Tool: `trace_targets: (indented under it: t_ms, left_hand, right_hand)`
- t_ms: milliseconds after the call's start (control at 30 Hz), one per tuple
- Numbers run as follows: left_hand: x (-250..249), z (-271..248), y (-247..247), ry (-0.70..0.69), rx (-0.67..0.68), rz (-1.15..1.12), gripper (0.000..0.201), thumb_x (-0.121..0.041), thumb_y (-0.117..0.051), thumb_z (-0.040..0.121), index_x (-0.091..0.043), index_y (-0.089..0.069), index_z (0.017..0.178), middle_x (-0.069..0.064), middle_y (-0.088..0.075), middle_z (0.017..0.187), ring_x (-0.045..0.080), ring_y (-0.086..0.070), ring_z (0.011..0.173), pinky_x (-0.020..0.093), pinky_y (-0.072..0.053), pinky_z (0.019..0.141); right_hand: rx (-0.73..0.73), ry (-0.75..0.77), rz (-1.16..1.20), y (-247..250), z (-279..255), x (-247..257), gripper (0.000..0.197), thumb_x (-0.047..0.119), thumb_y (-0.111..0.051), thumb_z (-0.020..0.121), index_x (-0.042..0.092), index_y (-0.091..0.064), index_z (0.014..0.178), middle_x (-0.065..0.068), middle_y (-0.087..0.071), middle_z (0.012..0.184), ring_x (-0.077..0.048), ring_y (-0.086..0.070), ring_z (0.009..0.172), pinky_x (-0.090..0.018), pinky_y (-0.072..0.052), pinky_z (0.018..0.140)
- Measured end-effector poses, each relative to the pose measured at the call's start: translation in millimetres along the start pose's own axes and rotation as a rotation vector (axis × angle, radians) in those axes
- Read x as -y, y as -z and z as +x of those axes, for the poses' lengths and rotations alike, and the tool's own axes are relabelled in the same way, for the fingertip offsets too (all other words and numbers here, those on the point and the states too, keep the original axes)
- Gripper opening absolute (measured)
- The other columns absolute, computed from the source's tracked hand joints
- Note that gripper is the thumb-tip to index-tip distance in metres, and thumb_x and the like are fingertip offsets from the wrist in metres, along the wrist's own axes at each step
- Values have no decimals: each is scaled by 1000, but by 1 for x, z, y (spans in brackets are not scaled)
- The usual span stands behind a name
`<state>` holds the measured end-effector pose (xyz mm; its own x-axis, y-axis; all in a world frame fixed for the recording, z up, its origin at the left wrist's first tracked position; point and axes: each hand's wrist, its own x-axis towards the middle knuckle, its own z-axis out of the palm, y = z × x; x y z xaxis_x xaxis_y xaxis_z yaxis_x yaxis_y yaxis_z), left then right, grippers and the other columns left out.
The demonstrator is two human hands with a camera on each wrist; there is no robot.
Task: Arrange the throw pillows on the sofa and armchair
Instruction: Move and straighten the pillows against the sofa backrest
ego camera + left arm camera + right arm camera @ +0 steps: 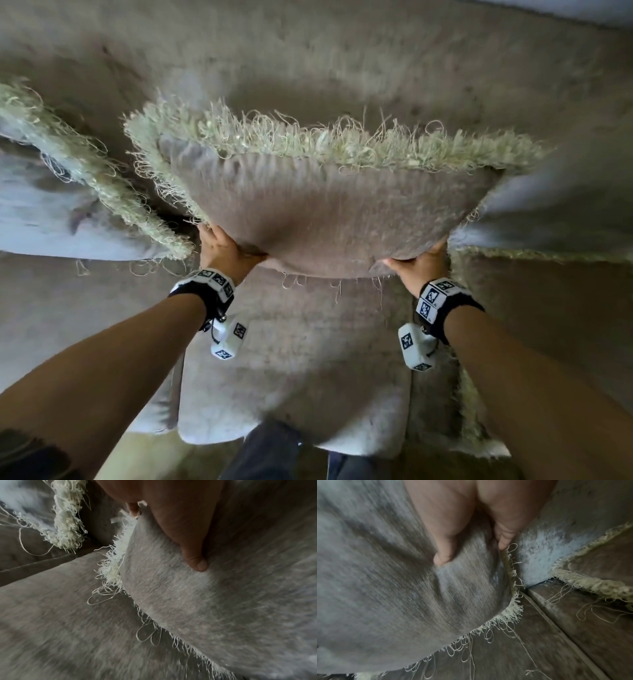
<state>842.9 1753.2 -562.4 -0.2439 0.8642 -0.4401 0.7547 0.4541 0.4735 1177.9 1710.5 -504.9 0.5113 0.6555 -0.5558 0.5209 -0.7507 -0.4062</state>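
A grey velvet throw pillow (322, 212) with a cream fringe stands in the middle of the sofa, in front of the backrest (308, 61). My left hand (224, 245) grips its lower left corner, thumb pressed into the front face (195, 563). My right hand (419, 262) grips the lower right corner, thumb on the fabric (443, 557) and fingers behind the edge. The pillow (223, 608) (393, 595) hangs just above the seat cushion (301, 370). A second fringed pillow (51, 205) lies tilted at the left, a third (548, 212) leans at the right.
The seat cushion's front edge (274, 442) is near the bottom, with my legs (274, 452) below it. A seam between seat cushions (565, 631) runs to the right of the held pillow. Loose fringe threads (147, 635) trail onto the seat.
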Motion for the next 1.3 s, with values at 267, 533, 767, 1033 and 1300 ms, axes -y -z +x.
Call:
trace_targets:
  t_ms: [267,533,767,1033,1300]
  left_hand:
    - [8,-10,-9,-31,-82,58,129,-49,-89,56,-3,-11,148,26,-24,144,43,-27,135,52,-29,114]
    - [-3,-50,12,29,-31,238,107,-41,-80,72,-14,-10,149,16,-24,144,40,-44,125,55,-45,100]
    - [-44,-132,17,61,29,306,79,-36,-66,84,-19,-26,149,19,-30,147,39,-37,133,53,-38,106]
    - [-130,-274,-27,-136,193,231,60,-43,-62,80,-24,-48,135,10,-55,132,30,-58,114,46,-51,96]
    - [-211,-402,-106,-322,423,225,55,-36,-64,89,-18,-48,138,11,-63,125,28,-61,112,36,-48,97]
  right_hand:
    - [97,-37,-77,1,-8,-10,127,44,-78,79,10,20,152,-17,-16,160,-31,-38,138,-33,-35,107]
    - [123,181,-101,25,-32,-45,114,23,-84,75,31,-2,154,-8,-24,154,-27,-34,139,-38,-34,110]
    - [152,234,-171,86,-71,-108,68,22,-69,89,16,-35,148,-8,-48,145,-26,-50,129,-32,-38,106]
    - [98,300,-62,181,-134,-205,48,29,-66,90,22,-49,135,-4,-59,130,-20,-59,113,-25,-45,91]
    - [77,253,-65,267,-152,-299,43,29,-64,91,20,-52,131,-4,-63,122,-21,-61,106,-25,-43,83]
